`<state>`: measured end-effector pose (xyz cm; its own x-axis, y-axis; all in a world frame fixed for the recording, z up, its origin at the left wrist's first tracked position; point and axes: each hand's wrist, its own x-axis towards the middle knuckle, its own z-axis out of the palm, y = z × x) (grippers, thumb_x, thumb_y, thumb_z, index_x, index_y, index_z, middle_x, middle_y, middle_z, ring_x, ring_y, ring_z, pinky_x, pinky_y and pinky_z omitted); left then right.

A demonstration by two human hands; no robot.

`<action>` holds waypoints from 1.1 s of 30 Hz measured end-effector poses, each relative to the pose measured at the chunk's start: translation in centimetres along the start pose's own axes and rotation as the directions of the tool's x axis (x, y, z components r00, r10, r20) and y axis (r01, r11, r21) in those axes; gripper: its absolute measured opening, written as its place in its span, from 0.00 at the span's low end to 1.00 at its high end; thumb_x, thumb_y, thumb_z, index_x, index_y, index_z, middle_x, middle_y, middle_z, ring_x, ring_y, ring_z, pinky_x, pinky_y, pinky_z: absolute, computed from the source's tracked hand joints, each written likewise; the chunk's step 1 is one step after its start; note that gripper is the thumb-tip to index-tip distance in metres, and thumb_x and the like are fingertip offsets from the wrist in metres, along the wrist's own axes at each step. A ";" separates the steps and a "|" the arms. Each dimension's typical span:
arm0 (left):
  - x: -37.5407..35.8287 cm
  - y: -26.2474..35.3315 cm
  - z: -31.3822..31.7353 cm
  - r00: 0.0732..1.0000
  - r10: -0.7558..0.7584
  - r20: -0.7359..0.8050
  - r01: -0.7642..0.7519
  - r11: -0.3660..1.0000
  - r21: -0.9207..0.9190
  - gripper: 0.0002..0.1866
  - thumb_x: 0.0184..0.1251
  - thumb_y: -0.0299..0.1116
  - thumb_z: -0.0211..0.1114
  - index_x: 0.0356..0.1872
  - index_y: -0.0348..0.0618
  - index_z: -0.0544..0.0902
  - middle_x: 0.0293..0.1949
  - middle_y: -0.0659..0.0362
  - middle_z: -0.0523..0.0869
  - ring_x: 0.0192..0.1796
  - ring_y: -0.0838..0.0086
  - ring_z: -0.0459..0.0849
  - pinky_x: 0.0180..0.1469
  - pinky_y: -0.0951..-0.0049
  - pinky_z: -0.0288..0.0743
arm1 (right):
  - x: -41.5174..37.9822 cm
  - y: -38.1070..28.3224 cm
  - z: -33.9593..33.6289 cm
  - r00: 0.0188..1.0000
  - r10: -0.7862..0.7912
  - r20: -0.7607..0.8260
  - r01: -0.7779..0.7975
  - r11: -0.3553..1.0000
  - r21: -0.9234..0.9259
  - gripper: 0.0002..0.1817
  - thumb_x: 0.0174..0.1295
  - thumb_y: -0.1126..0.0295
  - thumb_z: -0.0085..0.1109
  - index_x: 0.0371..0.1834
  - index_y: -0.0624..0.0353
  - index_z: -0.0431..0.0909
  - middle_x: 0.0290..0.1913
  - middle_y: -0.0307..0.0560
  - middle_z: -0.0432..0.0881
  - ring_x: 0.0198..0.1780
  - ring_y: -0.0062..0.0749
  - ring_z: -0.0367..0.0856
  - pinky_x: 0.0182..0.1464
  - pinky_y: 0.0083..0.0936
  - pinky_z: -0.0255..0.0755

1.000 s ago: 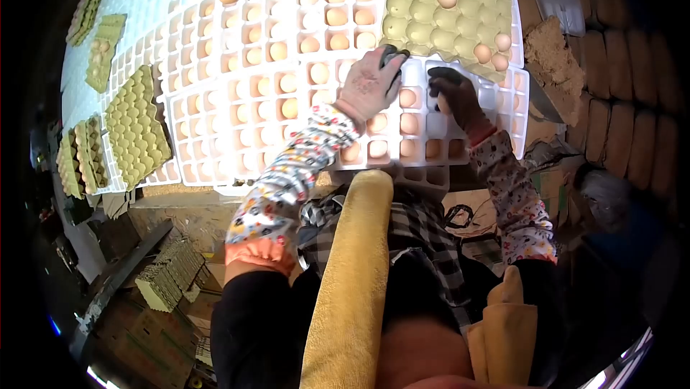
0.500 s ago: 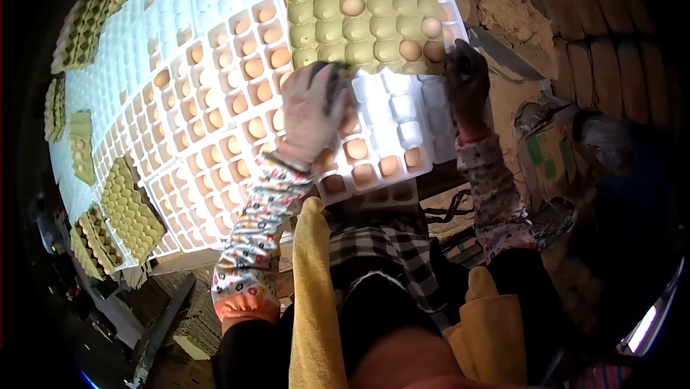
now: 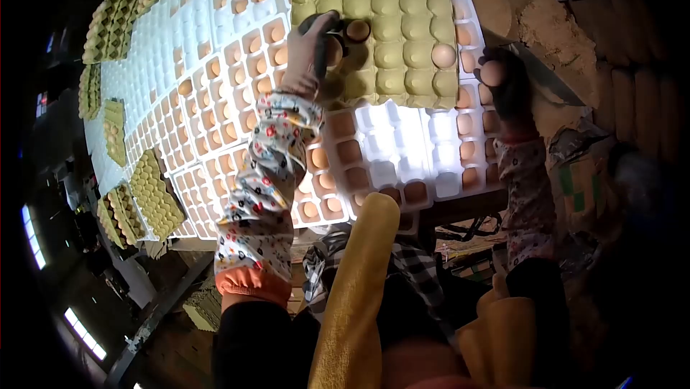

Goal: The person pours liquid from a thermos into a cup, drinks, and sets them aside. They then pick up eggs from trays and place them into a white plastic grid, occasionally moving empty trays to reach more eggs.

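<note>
Egg: one brown egg (image 3: 357, 30) sits in a cup of the green carton (image 3: 402, 37), at 12 o'clock in the head view, just right of the left hand's fingertips.
Left hand: the gloved left hand (image 3: 315, 47) reaches up onto the carton's left edge; its fingers curl around a second egg (image 3: 333, 50), pinching it over a cup.
Right hand: the dark-gloved right hand (image 3: 505, 80) is at 2 o'clock, beside the carton's right edge, closed around a pale egg (image 3: 491, 72).
Carton: green pulp, lying on top of the white trays; another egg (image 3: 443, 55) rests in a cup near its right side, towards the right hand.
Trays: white plastic trays (image 3: 392, 144) spread from 9 to 3 o'clock, many cells holding brown eggs, the cells at centre brightly lit from below.
Stacks: more green cartons (image 3: 154, 195) lie at 8 and 10 o'clock on the trays' left margin.
Sleeves: patterned sleeves (image 3: 269, 188) cover both forearms.
</note>
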<state>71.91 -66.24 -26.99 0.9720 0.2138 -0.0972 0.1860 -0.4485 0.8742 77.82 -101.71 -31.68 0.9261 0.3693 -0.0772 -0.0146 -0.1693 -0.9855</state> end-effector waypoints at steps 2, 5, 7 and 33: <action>1.9 2.5 0.5 0.965 -0.231 0.128 0.177 0.925 0.338 0.19 0.62 0.38 0.66 0.52 0.44 0.79 0.46 0.51 0.84 0.49 0.60 0.84 0.48 0.63 0.80 | 1.1 -3.9 1.3 0.989 -0.108 0.100 0.136 0.932 -0.336 0.20 0.62 0.71 0.62 0.57 0.60 0.75 0.51 0.51 0.81 0.49 0.35 0.82 0.51 0.28 0.76; 2.7 1.7 1.7 0.976 -0.059 0.211 -0.121 0.656 0.745 0.22 0.58 0.45 0.69 0.52 0.48 0.79 0.49 0.48 0.83 0.55 0.54 0.81 0.57 0.58 0.75 | 2.4 -3.0 4.9 0.824 -0.468 0.319 0.558 0.576 -0.597 0.23 0.59 0.70 0.65 0.59 0.57 0.76 0.50 0.48 0.82 0.50 0.39 0.83 0.50 0.28 0.77; 3.0 1.1 1.2 0.982 -0.023 0.186 -0.118 0.697 0.708 0.24 0.57 0.47 0.69 0.51 0.48 0.79 0.49 0.48 0.82 0.54 0.54 0.81 0.57 0.58 0.76 | 3.2 -1.7 5.0 0.850 -0.316 0.422 0.519 0.369 -0.771 0.25 0.56 0.71 0.67 0.59 0.57 0.76 0.51 0.48 0.83 0.50 0.41 0.82 0.50 0.29 0.78; -11.9 -0.1 3.9 0.897 0.436 -0.069 -0.268 0.662 0.700 0.39 0.49 0.47 0.72 0.65 0.46 0.71 0.60 0.39 0.72 0.66 0.43 0.68 0.71 0.42 0.54 | -17.6 -1.3 15.7 0.918 -0.393 0.055 0.355 0.751 -0.557 0.27 0.66 0.65 0.54 0.66 0.67 0.65 0.65 0.64 0.67 0.64 0.61 0.64 0.68 0.53 0.56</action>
<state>60.90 -72.13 -27.82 0.9435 0.0559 0.3266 -0.0369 -0.9618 0.2713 55.66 -93.64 -31.44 0.8350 0.4556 0.3086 0.5278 -0.5048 -0.6830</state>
